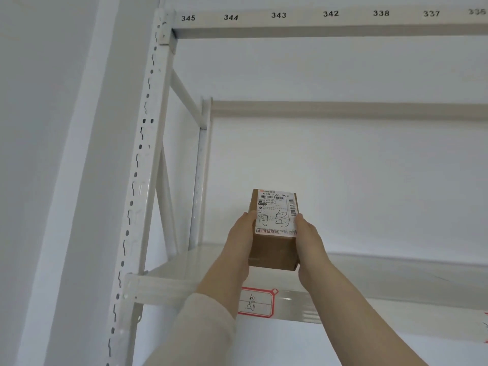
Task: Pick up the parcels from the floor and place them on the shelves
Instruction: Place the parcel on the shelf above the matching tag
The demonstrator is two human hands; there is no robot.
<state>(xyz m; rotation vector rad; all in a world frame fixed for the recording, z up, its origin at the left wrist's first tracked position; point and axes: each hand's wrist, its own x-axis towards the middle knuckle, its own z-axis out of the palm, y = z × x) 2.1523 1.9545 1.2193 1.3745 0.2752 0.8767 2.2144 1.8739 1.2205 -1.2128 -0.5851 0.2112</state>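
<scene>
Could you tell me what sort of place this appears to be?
Probably a parcel sorting or storage room: white metal shelving with numbered slots, a handwritten shelf tag, and a labelled cardboard parcel.

A white metal shelf (169, 270) is carrying a brown parcel (273, 249), sitting toward its 9 o'clock end.

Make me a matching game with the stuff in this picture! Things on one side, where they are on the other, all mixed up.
Things:
1. parcel
2. red-bordered label
3. number 345
4. left hand

Places:
A. top beam of the rack
B. on the parcel's left side
C. between both hands, over the shelf
D. front edge of the shelf

Pairs: 1-C, 2-D, 3-A, 4-B
</scene>
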